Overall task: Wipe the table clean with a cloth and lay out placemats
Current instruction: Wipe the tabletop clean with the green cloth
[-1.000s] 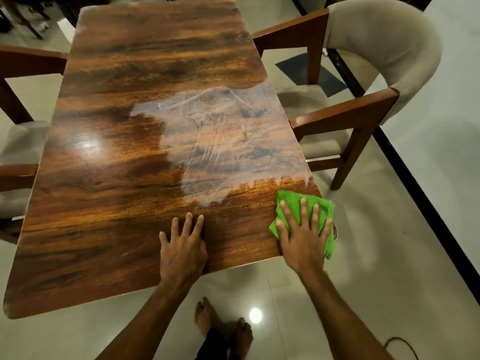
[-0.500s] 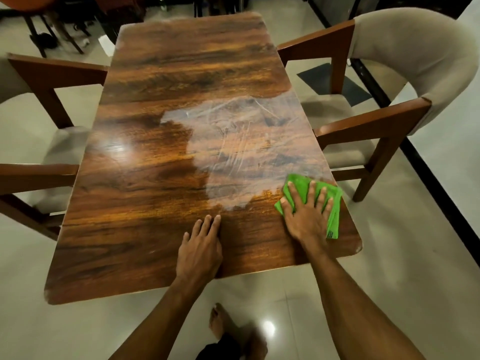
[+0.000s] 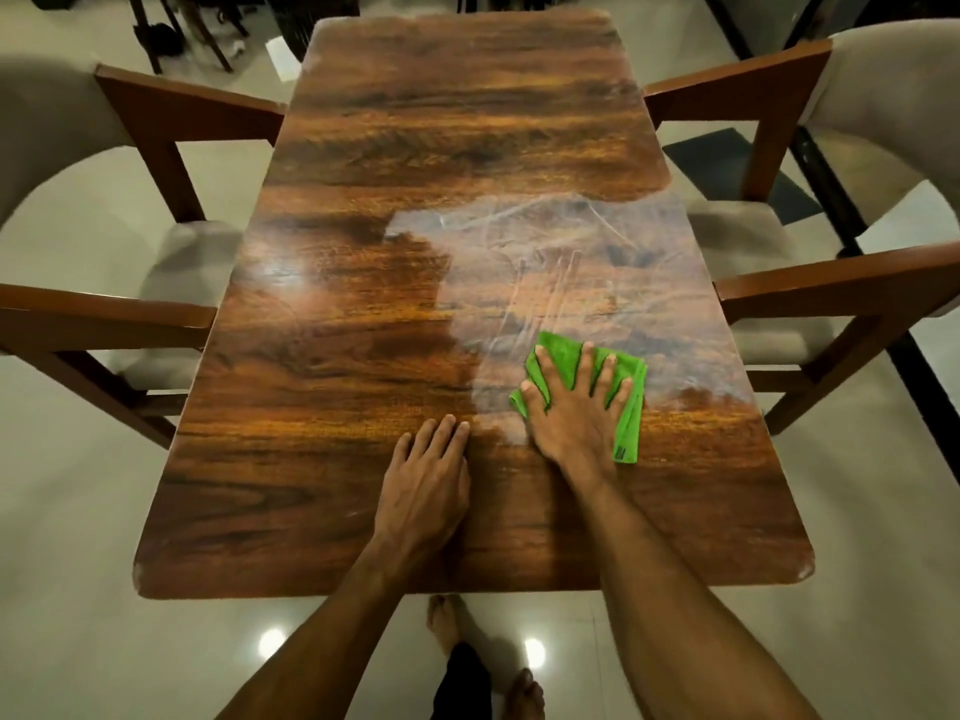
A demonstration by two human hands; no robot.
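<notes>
A glossy dark wooden table [image 3: 395,163] fills the middle of the head view, with a pale smeared patch [image 3: 571,262] on its right half. A folded green cloth [image 3: 558,358] lies at the near edge of that patch. My right hand [image 3: 574,407] presses flat on the cloth with fingers spread. My left hand [image 3: 423,485] rests flat on the bare wood just left of it, fingers together, holding nothing. No placemats are in view.
A wooden armchair with beige upholstery [image 3: 852,262] stands at the table's right side and another armchair [image 3: 104,283] at its left. My bare feet [image 3: 452,626] are on the shiny tiled floor below the near edge. Dark furniture legs [image 3: 156,28] stand at the far left.
My right hand has slid the green cloth from the table's near right corner leftward and away from me into the smeared patch. The view has shifted so the table sits more centred.
</notes>
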